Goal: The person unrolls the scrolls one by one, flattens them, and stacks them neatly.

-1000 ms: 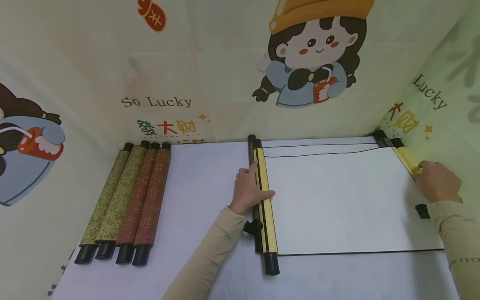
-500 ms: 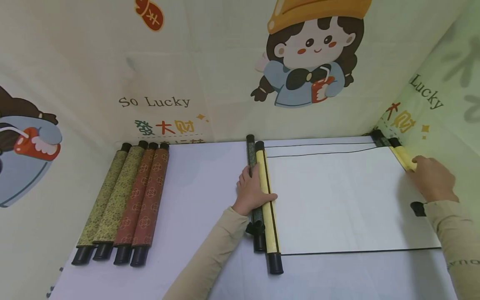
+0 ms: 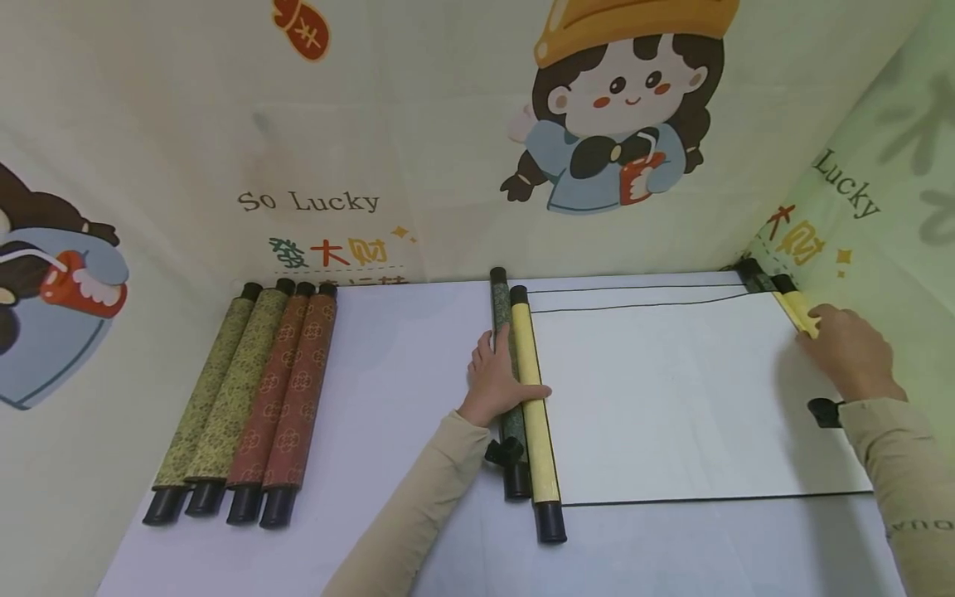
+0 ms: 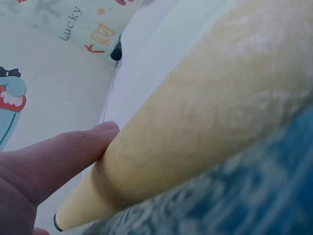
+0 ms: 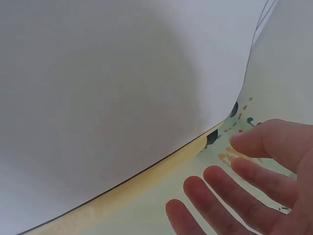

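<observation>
A scroll lies spread out in the head view, its white sheet [image 3: 671,398] running between a yellow roll [image 3: 533,398] on the left and a yellow end [image 3: 800,311] on the right. A dark green patterned roll [image 3: 515,427] lies along the left side of the yellow roll. My left hand [image 3: 494,383] lies across both, thumb extended over the yellow roll, fingers extended on the green one. My right hand [image 3: 850,348] is by the yellow end. In the right wrist view its fingers are spread and relaxed, holding nothing, near the sheet's yellow edge [image 5: 122,196].
Two olive-patterned scrolls [image 3: 239,381] and two red-patterned scrolls [image 3: 302,390] lie rolled side by side at the left. A dark rod end [image 3: 755,275] shows at the far right corner. Printed cloth [image 3: 440,149] rises behind the table [image 3: 403,365] and at both sides.
The yellow roll has turned and shifted slightly right, its dark stripe moving to the right edge, showing more of the green roll. My right hand has moved a little left.
</observation>
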Available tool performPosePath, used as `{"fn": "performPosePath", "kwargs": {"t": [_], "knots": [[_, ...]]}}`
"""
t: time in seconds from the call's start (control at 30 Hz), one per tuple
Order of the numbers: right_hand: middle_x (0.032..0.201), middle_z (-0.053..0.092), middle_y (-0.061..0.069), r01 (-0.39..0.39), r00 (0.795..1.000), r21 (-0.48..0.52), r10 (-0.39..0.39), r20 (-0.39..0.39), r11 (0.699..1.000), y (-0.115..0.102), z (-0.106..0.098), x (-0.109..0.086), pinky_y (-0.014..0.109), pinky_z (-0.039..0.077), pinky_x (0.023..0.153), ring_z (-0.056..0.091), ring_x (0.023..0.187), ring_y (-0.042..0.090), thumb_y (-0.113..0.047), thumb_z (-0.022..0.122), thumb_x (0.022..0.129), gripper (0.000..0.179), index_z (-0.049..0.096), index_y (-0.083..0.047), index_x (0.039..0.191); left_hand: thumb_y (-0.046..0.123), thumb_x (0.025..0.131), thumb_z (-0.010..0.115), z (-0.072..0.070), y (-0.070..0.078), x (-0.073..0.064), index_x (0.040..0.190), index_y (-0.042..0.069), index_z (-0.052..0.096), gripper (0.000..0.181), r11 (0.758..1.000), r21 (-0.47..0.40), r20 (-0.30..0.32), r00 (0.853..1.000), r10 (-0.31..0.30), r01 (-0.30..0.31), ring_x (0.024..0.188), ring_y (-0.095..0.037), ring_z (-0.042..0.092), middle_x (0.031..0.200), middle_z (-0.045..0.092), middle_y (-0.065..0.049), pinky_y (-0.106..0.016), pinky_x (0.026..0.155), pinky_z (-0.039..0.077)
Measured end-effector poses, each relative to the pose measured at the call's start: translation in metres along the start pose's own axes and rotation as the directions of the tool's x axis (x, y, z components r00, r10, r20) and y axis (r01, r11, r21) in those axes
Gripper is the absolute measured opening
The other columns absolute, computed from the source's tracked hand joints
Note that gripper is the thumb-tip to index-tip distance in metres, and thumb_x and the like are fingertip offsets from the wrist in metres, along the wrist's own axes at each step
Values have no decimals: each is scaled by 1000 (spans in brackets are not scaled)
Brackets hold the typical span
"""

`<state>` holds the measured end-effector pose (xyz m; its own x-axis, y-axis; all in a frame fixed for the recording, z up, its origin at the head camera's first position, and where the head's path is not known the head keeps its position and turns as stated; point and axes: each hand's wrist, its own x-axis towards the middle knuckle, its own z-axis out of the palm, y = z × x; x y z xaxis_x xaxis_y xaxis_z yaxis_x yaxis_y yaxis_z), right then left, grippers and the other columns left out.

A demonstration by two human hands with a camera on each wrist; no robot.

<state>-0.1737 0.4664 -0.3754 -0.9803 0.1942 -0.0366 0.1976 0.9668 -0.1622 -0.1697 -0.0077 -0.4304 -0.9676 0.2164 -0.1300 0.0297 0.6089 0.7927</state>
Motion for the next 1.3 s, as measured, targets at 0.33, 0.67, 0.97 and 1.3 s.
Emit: {"fn": "performPosePath", "kwargs": {"t": [0.33, 0.67, 0.97, 1.3], "knots": [[109, 53, 44, 79, 997, 44, -78, -8, 996, -18, 0, 2, 63, 44, 75, 53, 96, 57, -10, 57, 91, 47, 44, 23, 121, 36, 75, 85, -8, -3, -4, 159, 15, 19, 109, 997, -83, 2, 1000, 4, -4, 148, -40, 15, 160, 14, -23, -61, 117, 15], [110, 54, 42, 165, 985, 107, -159, -59, 981, -42, 1, -3, 63, 42, 81, 53, 98, 55, -13, 60, 92, 44, 47, 21, 118, 35, 79, 82, -17, -9, -6, 157, 13, 28, 97, 996, -79, -48, 998, 34, -38, 146, -37, 23, 157, 28, -18, -58, 118, 18], [115, 52, 39, 205, 978, 163, -194, -78, 965, -66, 8, -12, 63, 43, 81, 54, 100, 54, -13, 62, 94, 45, 46, 18, 122, 32, 84, 79, -23, -16, -11, 154, 13, 34, 86, 992, -102, -67, 996, 66, -73, 144, -37, 30, 156, 32, -17, -59, 115, 25], [115, 54, 36, 298, 952, 215, -271, -145, 930, -106, 12, -20, 62, 44, 82, 56, 102, 52, -11, 64, 92, 46, 47, 14, 127, 28, 84, 78, -36, -22, -20, 151, 12, 41, 78, 989, -120, -116, 991, 71, -85, 142, -36, 36, 154, 39, -15, -52, 113, 34]]}}
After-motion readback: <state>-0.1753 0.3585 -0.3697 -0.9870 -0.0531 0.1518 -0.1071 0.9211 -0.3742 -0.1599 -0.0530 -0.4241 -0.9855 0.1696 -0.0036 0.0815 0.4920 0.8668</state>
